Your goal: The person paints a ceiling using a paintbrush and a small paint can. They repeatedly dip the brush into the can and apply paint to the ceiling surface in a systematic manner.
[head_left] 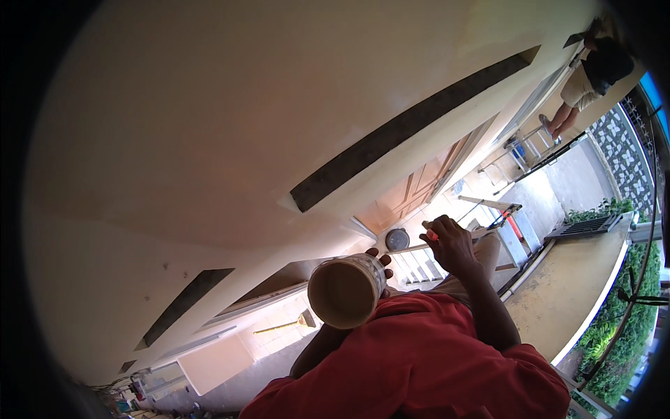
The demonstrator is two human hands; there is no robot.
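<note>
Both hands are busy: your left hand (380, 269) wraps the paint tub (347, 290), your right hand (450, 244), at two o'clock, closes on a red-tipped handle (427, 233). Keep the tub level.

We're outside a house being painted: a cream wall (209, 126) fills the view, a wooden door (419, 192) below, ladders (520, 150) on the tiled porch, another person (593, 70) up high, garden greenery (614, 342) beyond the low wall.
</note>
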